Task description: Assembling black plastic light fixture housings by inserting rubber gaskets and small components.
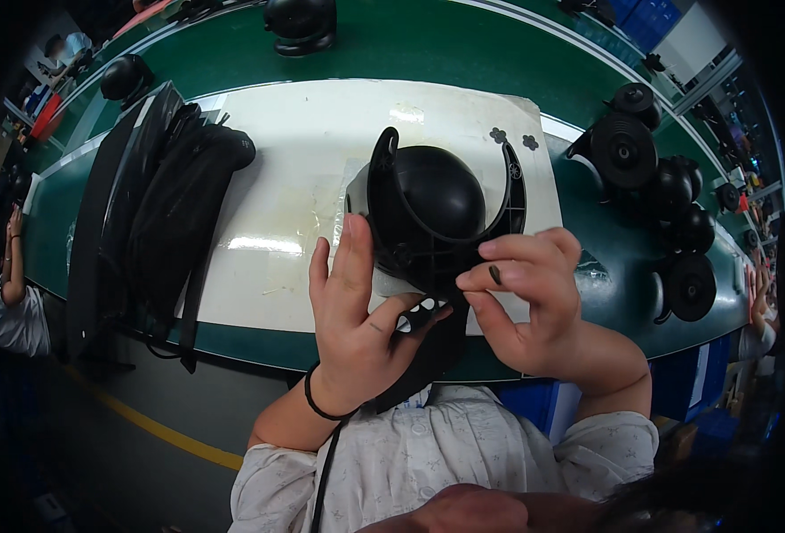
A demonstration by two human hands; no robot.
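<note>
The work looks partway along: a small dark oval pad sits on a finger of the right hand, and the spotted strip shows white ovals that may be places where pads have come off. Whether any are already fixed to the black plastic bracket cannot be told; 2 flower-shaped pieces lie loose on the white board.

The bracket is in front of the person, above the board, its 2 curved arms flanking a black dome. The left hand grips the strip between thumb and fingers, its other fingers raised along the bracket's left side. The right hand bends inward at the wrist, thumb and fingertips drawn close near the bracket's lower edge; whether they pinch anything is unclear.
</note>
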